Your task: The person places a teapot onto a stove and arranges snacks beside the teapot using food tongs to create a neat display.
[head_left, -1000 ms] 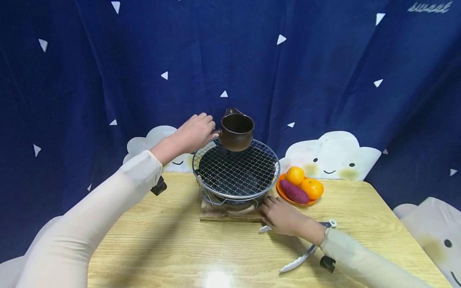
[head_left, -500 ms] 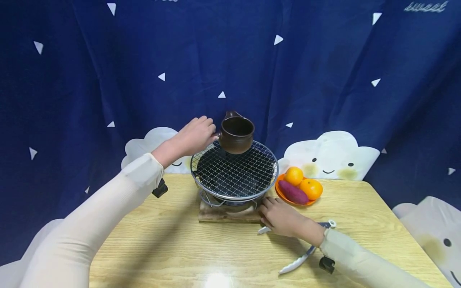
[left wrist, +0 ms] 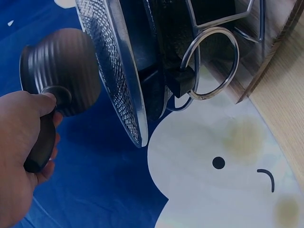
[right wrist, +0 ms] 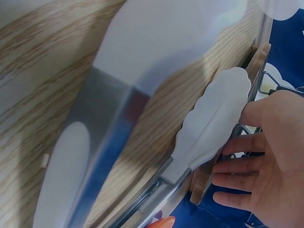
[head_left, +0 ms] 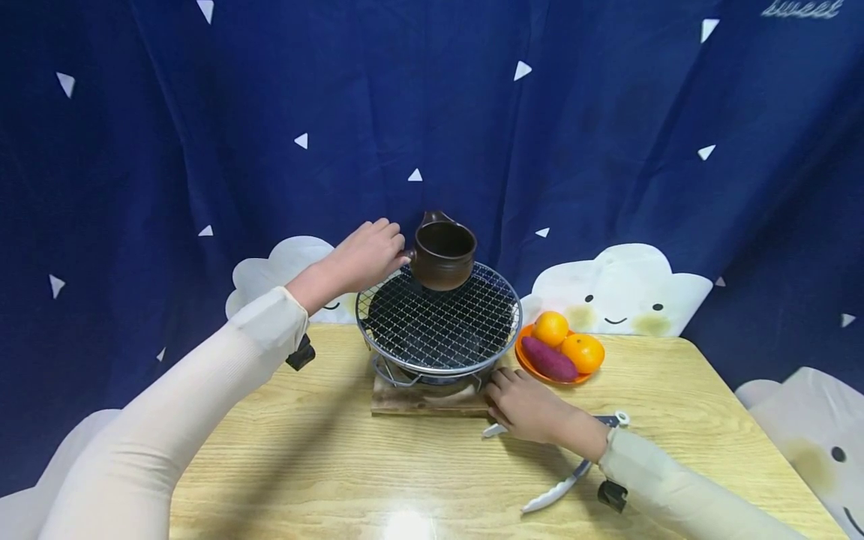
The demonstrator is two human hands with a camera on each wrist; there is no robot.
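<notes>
My left hand (head_left: pixel 364 255) grips the side handle of a small dark brown saucepan (head_left: pixel 442 268) with a pouring lip. The left wrist view shows fingers and thumb wrapped round its handle (left wrist: pixel 40 147). The pan hangs over the far part of a round wire grill mesh (head_left: pixel 439 322), its open mouth leaning toward me. Below the mesh, a black stove in a wire stand sits on a wooden board (head_left: pixel 425 406). My right hand (head_left: pixel 529 405) is at the board's right end, its fingers (right wrist: pixel 237 165) extended and fairly straight at the board's edge.
White-tipped tongs (head_left: pixel 556 495) lie spread on the table (head_left: pixel 324 465) under my right wrist. An orange plate (head_left: pixel 523 356) with two oranges (head_left: pixel 583 354) and a purple sweet potato (head_left: pixel 550 360) stands right of the grill. A blue curtain (head_left: pixel 337 90) hangs close behind.
The saucepan and my left hand have come down slightly toward the mesh, mostly in the first half second. My right hand stays at the board; the head view has shifted a little.
</notes>
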